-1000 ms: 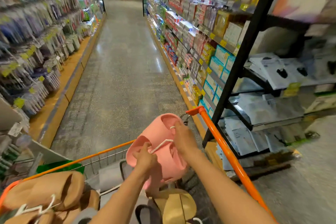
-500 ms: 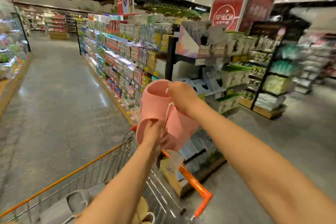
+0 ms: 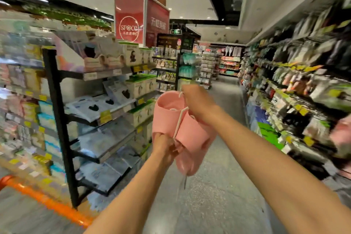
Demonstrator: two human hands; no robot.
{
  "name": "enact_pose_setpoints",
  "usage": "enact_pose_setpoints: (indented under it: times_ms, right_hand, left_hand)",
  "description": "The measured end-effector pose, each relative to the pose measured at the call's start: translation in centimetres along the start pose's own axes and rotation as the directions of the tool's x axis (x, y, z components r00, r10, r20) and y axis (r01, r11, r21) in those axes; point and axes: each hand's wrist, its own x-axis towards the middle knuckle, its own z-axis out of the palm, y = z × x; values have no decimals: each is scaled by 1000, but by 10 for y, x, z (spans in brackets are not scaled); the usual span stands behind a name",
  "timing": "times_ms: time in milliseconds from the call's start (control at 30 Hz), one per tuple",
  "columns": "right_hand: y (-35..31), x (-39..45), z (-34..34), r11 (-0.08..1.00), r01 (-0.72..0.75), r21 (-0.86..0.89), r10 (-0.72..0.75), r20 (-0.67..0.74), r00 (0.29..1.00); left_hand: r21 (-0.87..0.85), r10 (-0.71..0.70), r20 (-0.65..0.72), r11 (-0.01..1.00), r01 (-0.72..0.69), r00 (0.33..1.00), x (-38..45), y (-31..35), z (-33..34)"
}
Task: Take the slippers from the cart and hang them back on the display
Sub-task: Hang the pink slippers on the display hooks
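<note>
Smooth, rounded pink slippers [image 3: 171, 119] on a thin white hanger [image 3: 178, 123], gripped by left hand [image 3: 165, 146] below, right hand [image 3: 197, 104] above.

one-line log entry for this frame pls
stage: carrying | left hand: grips pink slippers low | right hand: holds top by white hanger | cart: lower left

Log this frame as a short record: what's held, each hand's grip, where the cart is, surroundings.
held item: pink slippers, a pair on a white hanger
left hand: grips the lower end of the pair
right hand: holds the top by the hanger
cart: orange edge at lower left, apart from the slippers
surroundings: black shelf rack on the left, blurred hanging goods on the right
hung on display: not yet
</note>
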Motion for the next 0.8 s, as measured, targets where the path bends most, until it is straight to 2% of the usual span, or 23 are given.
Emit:
enact_pose_setpoints:
  times_ms: [67, 233, 433, 633, 800]
  right_hand:
    - [50, -10, -9, 995, -96, 15, 96, -11, 995]
    - [171, -32, -26, 962, -154, -225, 139, -80, 987]
    - [300, -68, -36, 882, -317, -349, 276, -164, 947]
    - [400, -101, -27, 807, -523, -276, 489, -184, 852]
    - [477, -93, -8, 688, -716, -122, 680, -238, 694]
  left_hand:
    - [-4, -70, 63, 998, 70, 996, 14, -27, 45]
    - [-18, -174, 163, 984, 179, 971, 35, -98, 159]
    - [60, -295, 271, 955, 290, 916, 55, -174, 257]
    - [192, -395, 332, 918, 348, 857, 93, -244, 325]
    - [277, -468, 354, 880, 387, 810, 144, -283, 372]
